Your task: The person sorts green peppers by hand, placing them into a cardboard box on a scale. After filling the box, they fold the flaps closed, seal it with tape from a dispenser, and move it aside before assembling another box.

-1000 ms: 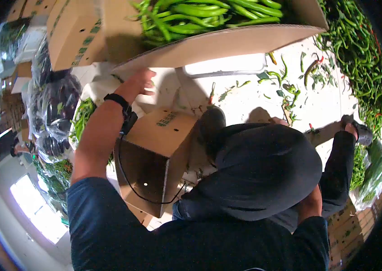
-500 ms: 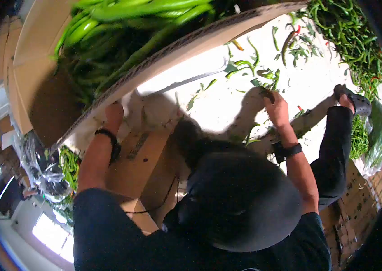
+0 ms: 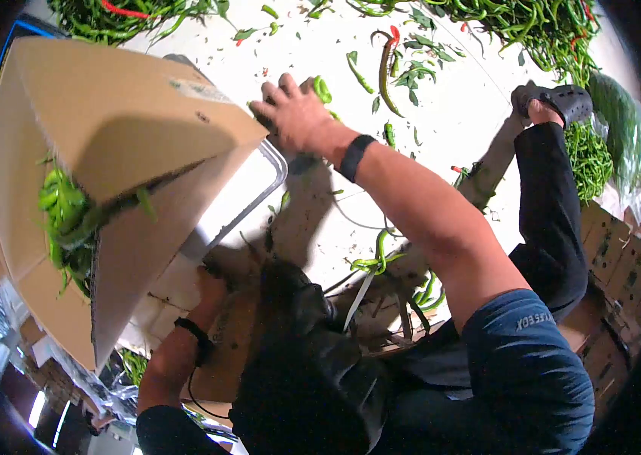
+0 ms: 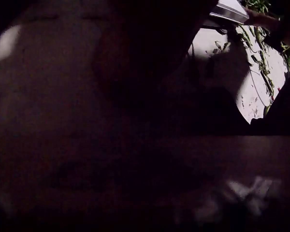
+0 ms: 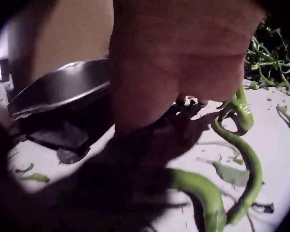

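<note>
A large cardboard box stands tilted at the left of the head view, with green peppers inside. My right hand is beside the box's far corner with fingers spread, above the floor and close to a green pepper. In the right wrist view the palm's heel shows above curved peppers; its fingers are hidden. My left hand is low beside the box's near side, in shadow, its fingers unclear. The left wrist view is mostly dark.
A pale, rimmed tray lies partly under the box. Loose peppers and leaves litter the floor. A pepper heap lies at the top right, near a foot in a dark clog. Another carton stands by my left arm.
The box has turned and tipped, its side now facing up. My right hand has moved left and forward to its far corner; my left hand has stayed low near the box.
</note>
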A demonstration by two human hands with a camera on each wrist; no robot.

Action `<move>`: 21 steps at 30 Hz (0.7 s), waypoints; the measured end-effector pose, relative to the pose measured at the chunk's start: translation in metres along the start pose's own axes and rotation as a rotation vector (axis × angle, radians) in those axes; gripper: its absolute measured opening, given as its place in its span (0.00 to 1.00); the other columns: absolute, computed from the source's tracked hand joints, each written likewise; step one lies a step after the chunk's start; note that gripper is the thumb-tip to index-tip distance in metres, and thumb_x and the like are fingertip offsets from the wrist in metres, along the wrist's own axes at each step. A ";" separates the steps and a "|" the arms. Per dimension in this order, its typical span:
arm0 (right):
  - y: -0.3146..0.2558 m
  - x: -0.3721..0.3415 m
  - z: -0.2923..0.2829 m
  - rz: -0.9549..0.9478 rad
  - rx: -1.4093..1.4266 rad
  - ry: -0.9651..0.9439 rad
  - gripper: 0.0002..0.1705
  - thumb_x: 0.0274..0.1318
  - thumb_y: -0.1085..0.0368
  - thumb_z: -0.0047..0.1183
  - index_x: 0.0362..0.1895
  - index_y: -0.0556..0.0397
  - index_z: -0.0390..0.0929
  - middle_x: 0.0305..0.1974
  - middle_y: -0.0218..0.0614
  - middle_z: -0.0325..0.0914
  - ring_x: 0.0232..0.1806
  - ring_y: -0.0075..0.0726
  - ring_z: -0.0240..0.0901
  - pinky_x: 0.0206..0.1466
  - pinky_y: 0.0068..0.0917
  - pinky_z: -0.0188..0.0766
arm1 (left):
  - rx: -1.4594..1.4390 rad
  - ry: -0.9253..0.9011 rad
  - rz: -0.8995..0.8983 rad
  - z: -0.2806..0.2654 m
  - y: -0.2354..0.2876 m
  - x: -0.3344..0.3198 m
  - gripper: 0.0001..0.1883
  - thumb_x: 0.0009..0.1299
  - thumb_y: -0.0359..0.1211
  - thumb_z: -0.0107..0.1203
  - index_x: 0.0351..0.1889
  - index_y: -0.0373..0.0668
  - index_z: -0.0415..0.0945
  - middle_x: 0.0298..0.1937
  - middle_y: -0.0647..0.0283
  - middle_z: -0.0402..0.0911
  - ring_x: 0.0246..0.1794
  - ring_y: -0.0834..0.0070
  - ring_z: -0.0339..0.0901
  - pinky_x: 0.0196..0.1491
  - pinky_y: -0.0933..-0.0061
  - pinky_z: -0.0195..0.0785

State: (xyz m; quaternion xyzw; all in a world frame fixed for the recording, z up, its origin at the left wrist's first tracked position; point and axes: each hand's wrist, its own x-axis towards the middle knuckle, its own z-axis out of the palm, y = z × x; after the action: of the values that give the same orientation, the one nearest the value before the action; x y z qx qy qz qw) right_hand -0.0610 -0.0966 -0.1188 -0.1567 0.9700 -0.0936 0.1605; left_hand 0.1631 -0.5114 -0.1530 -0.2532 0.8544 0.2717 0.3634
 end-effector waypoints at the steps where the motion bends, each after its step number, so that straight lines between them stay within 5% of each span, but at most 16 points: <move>1: 0.002 -0.002 0.021 -0.043 -0.013 0.082 0.42 0.52 0.57 0.60 0.73 0.32 0.61 0.71 0.37 0.58 0.74 0.60 0.49 0.66 0.61 0.66 | 0.113 0.032 0.105 0.005 -0.003 0.007 0.38 0.64 0.43 0.65 0.63 0.28 0.61 0.61 0.38 0.75 0.54 0.43 0.79 0.57 0.52 0.72; 4: 0.008 -0.040 0.037 -0.060 0.044 0.118 0.35 0.55 0.63 0.54 0.70 0.41 0.65 0.70 0.37 0.59 0.74 0.55 0.52 0.63 0.52 0.72 | 0.162 -0.042 -0.101 0.009 0.039 -0.013 0.38 0.64 0.37 0.64 0.65 0.27 0.58 0.67 0.35 0.68 0.60 0.42 0.74 0.61 0.51 0.69; 7: 0.028 -0.098 0.037 -0.104 0.044 0.114 0.32 0.58 0.63 0.51 0.68 0.47 0.67 0.70 0.38 0.60 0.74 0.55 0.53 0.58 0.47 0.76 | 0.506 0.123 0.279 0.057 -0.081 0.033 0.39 0.62 0.36 0.64 0.65 0.26 0.57 0.69 0.33 0.64 0.66 0.41 0.68 0.66 0.50 0.62; 10: 0.047 -0.164 0.050 -0.165 -0.057 0.063 0.32 0.58 0.62 0.50 0.69 0.51 0.66 0.72 0.39 0.60 0.76 0.52 0.52 0.68 0.52 0.66 | 0.389 -0.067 0.108 0.036 0.018 -0.008 0.38 0.61 0.35 0.65 0.64 0.25 0.58 0.66 0.32 0.65 0.69 0.41 0.63 0.69 0.50 0.57; 12: 0.055 -0.206 0.062 -0.185 0.003 -0.034 0.32 0.59 0.63 0.49 0.69 0.52 0.66 0.73 0.44 0.59 0.76 0.53 0.52 0.72 0.56 0.59 | 0.331 -0.072 0.182 0.031 0.045 -0.021 0.37 0.59 0.33 0.65 0.62 0.24 0.60 0.60 0.32 0.70 0.64 0.37 0.67 0.66 0.48 0.61; 14: 0.057 -0.235 0.043 -0.260 -0.006 -0.239 0.36 0.55 0.63 0.51 0.71 0.51 0.66 0.75 0.44 0.57 0.75 0.52 0.56 0.71 0.48 0.64 | 0.375 -0.034 0.389 0.039 0.025 -0.012 0.34 0.58 0.32 0.65 0.59 0.25 0.62 0.54 0.32 0.74 0.59 0.36 0.71 0.62 0.47 0.64; 15: 0.064 -0.244 0.039 -0.376 0.082 -0.144 0.31 0.53 0.64 0.52 0.64 0.54 0.71 0.63 0.49 0.70 0.62 0.52 0.73 0.60 0.45 0.75 | 0.575 -0.072 0.386 0.041 0.001 0.003 0.30 0.61 0.34 0.63 0.57 0.27 0.64 0.51 0.34 0.76 0.54 0.36 0.74 0.57 0.46 0.68; 16: 0.069 -0.240 0.025 -0.372 0.077 -0.141 0.31 0.53 0.64 0.52 0.64 0.54 0.71 0.63 0.49 0.70 0.62 0.52 0.73 0.60 0.45 0.75 | 0.574 -0.070 0.392 0.040 0.015 -0.003 0.30 0.61 0.34 0.63 0.57 0.27 0.64 0.51 0.34 0.76 0.54 0.36 0.74 0.57 0.46 0.68; 18: 0.083 -0.222 -0.005 -0.108 0.312 -0.279 0.22 0.52 0.65 0.54 0.53 0.55 0.74 0.45 0.46 0.78 0.42 0.50 0.81 0.43 0.46 0.79 | 0.545 -0.170 0.566 0.028 0.057 -0.030 0.19 0.69 0.33 0.55 0.53 0.31 0.66 0.50 0.35 0.76 0.52 0.37 0.74 0.53 0.44 0.69; 19: 0.104 -0.213 0.008 -0.063 0.335 0.105 0.16 0.52 0.63 0.56 0.44 0.55 0.73 0.33 0.43 0.76 0.30 0.52 0.78 0.33 0.47 0.75 | 0.548 -0.169 0.568 0.032 0.053 -0.025 0.19 0.69 0.33 0.55 0.53 0.31 0.66 0.50 0.35 0.76 0.52 0.37 0.74 0.53 0.44 0.69; 21: 0.139 -0.169 -0.017 0.405 0.304 0.082 0.22 0.53 0.56 0.59 0.48 0.54 0.72 0.44 0.47 0.76 0.48 0.53 0.76 0.51 0.47 0.74 | 0.425 -0.320 0.464 0.042 0.044 -0.007 0.11 0.73 0.30 0.47 0.50 0.35 0.67 0.43 0.36 0.77 0.48 0.39 0.76 0.49 0.43 0.69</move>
State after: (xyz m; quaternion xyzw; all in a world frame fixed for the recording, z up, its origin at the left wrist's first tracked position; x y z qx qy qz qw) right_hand 0.0469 0.0921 -0.0875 0.0704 0.9621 -0.2106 0.1584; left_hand 0.1603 -0.4509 -0.1598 0.0749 0.8588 0.1995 0.4659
